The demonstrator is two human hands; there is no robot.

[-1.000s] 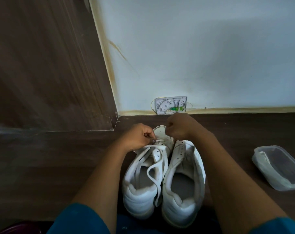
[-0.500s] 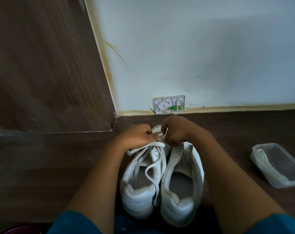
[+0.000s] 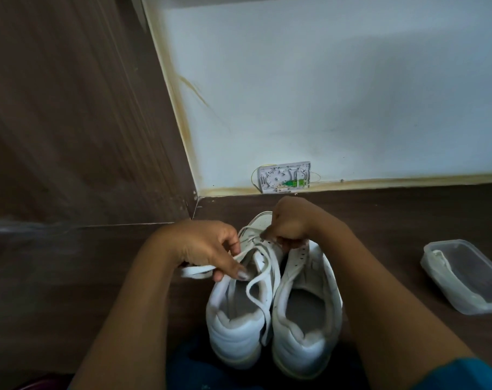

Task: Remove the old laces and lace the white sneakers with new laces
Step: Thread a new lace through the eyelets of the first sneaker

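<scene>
Since there's only the head view to go on, here's what I'd worry about. So the left hand (image 3: pixel 208 246) pinches a loose run of lace (image 3: pixel 197 270) between thumb and fingers, just left of the left sneaker (image 3: pixel 233 333). The right hand (image 3: pixel 291 225) is curled tight at the toe-end eyelets of that same shoe. It looks like it's gripping the lace there, though its fingertips are mostly hidden. Both shoes sit side by side on the floor (image 3: pixel 70 277), touching, heels toward the person. The right sneaker (image 3: pixel 306 339) shows bare eyelets, no lace I can see.

Risks, my guess: a long loop flops across the left sneaker's opening and down past the heel, so a hard tug could snag it on the collar or drag the shoe into its neighbour. Pulling from both hands at once may just jam the lace in an eyelet. I can't tell if this lace is old or new, so a mix-up is possible too. The tub (image 3: pixel 447 294) off right holds something white, too blurry to name.
</scene>
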